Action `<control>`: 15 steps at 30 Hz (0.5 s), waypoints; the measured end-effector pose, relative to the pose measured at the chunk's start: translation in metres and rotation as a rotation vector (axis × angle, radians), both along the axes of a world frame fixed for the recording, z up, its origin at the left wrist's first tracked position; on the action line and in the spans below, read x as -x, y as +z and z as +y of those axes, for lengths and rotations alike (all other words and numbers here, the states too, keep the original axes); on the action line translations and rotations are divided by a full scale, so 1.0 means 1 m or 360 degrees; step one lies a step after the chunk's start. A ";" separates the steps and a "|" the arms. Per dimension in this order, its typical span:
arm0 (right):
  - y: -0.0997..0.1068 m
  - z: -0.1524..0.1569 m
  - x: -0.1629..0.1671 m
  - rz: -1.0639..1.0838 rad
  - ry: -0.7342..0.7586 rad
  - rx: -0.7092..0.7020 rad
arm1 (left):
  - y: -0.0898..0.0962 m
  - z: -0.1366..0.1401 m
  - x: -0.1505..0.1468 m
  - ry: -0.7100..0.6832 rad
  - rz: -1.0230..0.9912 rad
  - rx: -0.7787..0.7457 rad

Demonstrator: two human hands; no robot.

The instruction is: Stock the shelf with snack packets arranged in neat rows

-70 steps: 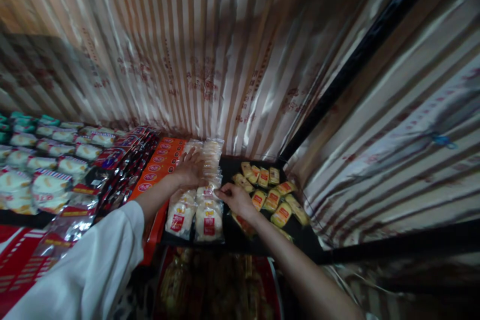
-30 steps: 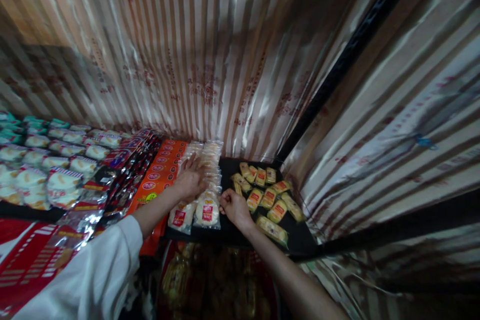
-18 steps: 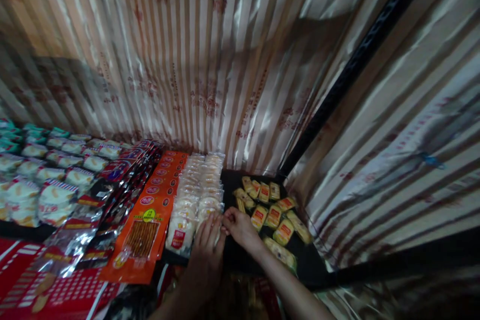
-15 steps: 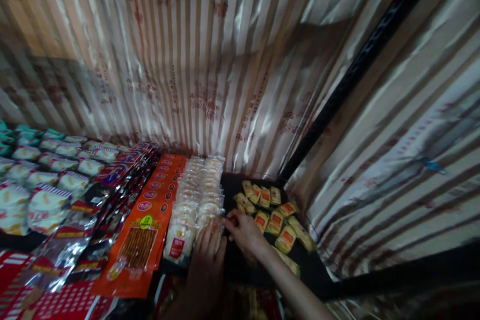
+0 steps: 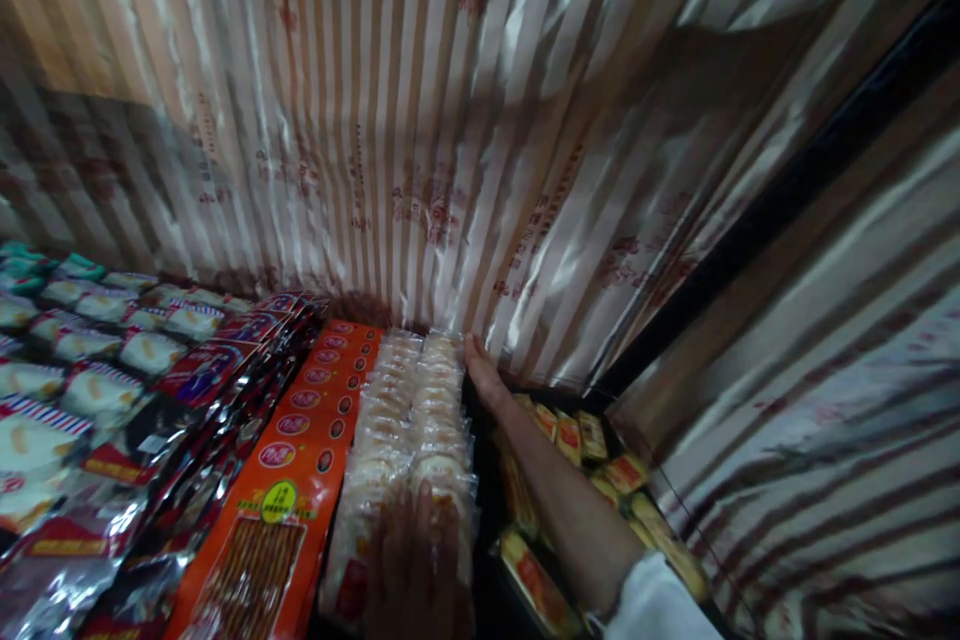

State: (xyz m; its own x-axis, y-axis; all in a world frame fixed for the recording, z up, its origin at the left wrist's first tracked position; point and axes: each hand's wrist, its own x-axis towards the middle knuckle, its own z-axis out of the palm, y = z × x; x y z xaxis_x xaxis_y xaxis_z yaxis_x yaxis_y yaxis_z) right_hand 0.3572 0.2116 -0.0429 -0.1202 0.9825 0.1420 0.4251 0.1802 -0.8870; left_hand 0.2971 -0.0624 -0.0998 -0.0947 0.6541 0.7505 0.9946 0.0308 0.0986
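Observation:
Two columns of clear-wrapped white rice crackers lie overlapping on the dark shelf. My left hand rests over the near packets, fingers stretched out flat. Along the far right side of the columns, my right hand reaches with its fingers extended, touching or very close to the last packets. Beneath and beside my right forearm lie several small yellow-wrapped snack packs. Left of the crackers is a row of orange snack packets with brown sticks showing through a window.
Shiny dark red packets and white bread-like packs are lined up on the left. A striped foil sheet hangs behind the shelf. A black post slants up at the right.
My right hand has moved from beside the near crackers to the far end of the columns. My left hand stays on the near packets. The view has shifted closer.

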 end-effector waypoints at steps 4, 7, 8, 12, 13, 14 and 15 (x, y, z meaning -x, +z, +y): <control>-0.008 0.015 0.009 0.0033 -0.0056 0.0134 | -0.004 0.001 0.015 0.0035 -0.0002 0.0006; -0.007 0.012 0.012 -0.0014 -0.0048 0.0092 | -0.004 -0.001 0.025 0.0004 -0.0067 0.0050; -0.007 0.011 0.012 -0.0018 -0.0054 0.0085 | -0.003 -0.001 0.028 -0.0003 -0.0096 0.0062; -0.008 0.005 0.014 0.0096 0.0026 0.0096 | 0.000 0.000 0.036 -0.0012 -0.0159 0.0104; -0.010 0.004 0.014 0.0131 0.0067 0.0112 | 0.001 0.001 0.038 -0.0025 -0.0137 0.0120; -0.011 0.004 0.014 0.0161 0.0105 0.0132 | 0.001 0.001 0.039 -0.0044 -0.0104 0.0138; -0.012 0.004 0.014 0.0183 0.0127 0.0158 | 0.000 0.001 0.040 -0.0060 -0.0073 0.0154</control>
